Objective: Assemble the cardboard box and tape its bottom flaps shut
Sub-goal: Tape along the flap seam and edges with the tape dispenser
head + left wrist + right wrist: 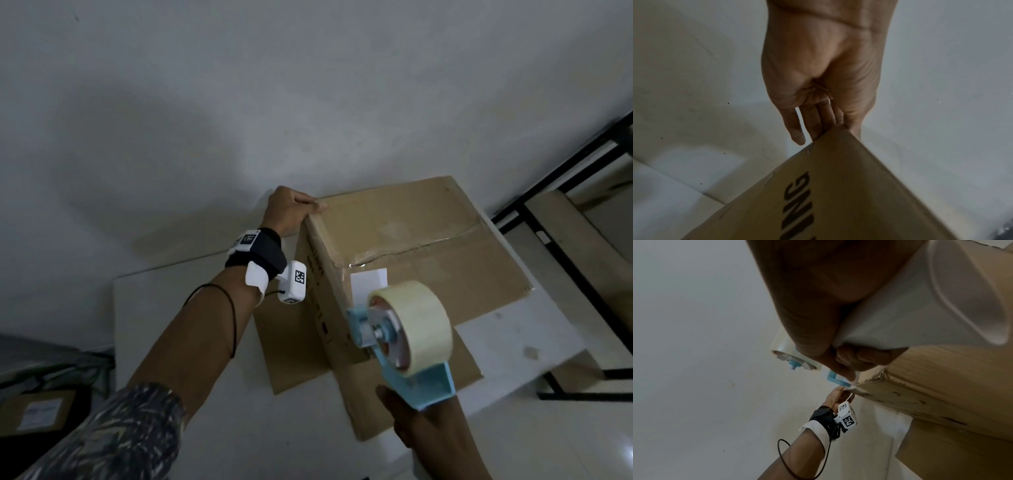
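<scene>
On the box point(421, 240) corner, left hand point(287, 209) grips; right hand point(418, 425) clutches tape dispenser point(407, 332).

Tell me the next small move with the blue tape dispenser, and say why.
Probably lower the blue tape dispenser with its clear tape roll onto the near end of the brown cardboard box and pull it along the centre seam. The right hand holds it raised at the near edge, the left hand grips the far corner to steady the box, and the seam's glossy tape looks wrinkled and loose.
</scene>
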